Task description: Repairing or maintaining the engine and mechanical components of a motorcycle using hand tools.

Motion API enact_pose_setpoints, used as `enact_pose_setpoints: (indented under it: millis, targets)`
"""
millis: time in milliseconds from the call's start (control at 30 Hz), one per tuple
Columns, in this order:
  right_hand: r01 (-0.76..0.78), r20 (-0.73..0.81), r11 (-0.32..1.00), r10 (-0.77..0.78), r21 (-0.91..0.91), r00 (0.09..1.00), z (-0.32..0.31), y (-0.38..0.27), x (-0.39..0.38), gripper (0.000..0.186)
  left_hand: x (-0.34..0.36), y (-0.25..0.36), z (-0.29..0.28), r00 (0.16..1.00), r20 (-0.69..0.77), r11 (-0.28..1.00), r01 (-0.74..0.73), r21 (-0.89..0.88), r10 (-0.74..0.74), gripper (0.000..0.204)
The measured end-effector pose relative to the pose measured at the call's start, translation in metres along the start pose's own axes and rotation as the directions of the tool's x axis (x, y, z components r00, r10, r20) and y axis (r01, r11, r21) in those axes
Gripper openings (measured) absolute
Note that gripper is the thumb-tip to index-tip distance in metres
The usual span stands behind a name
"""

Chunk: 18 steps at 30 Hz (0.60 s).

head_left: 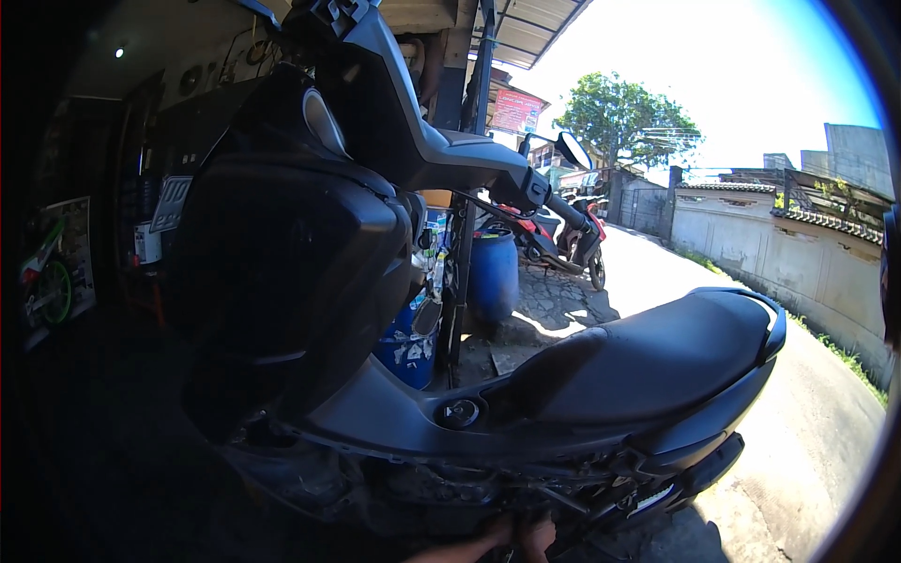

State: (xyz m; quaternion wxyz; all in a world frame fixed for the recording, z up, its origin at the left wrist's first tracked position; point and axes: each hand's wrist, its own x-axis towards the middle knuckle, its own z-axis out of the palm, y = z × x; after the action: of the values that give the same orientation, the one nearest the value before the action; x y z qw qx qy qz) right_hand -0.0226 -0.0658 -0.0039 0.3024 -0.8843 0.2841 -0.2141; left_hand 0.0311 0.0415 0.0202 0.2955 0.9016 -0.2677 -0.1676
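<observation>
A dark scooter (375,413) stands across the view, its handlebar (469,164) at the upper left and its black seat (657,352) to the right. Along its lower side, dark frame parts (422,483) show in deep shadow. At the bottom centre, both hands are close together against that side, below the seat's front end. My left hand (499,533) reaches in from the lower left, its fingers lost in the dark. Beside it, my right hand (538,535) looks closed, fingers curled; whatever it grips is hidden.
Behind the scooter stand a blue barrel (494,277), a dark post (462,281) and a red parked scooter (572,239). A sunlit lane runs along a pale wall (727,225) on the right. The left side is a dim workshop with a green-wheeled motorbike picture (58,272).
</observation>
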Motion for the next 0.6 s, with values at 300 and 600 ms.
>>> enact_pose_setpoints:
  millis: [300,600]
  targets:
    - [-0.01,0.019,0.998,0.011,-0.063,1.0,-0.014,-0.016,-0.009,0.049,0.007,-0.014,0.01,1.0,-0.021,1.0,0.016,-0.01,-0.016,0.048]
    - [0.033,-0.043,0.999,-0.034,-0.021,0.999,-0.003,-0.008,-0.008,0.048,0.013,-0.024,0.023,0.999,-0.033,0.999,0.032,-0.028,-0.033,0.047]
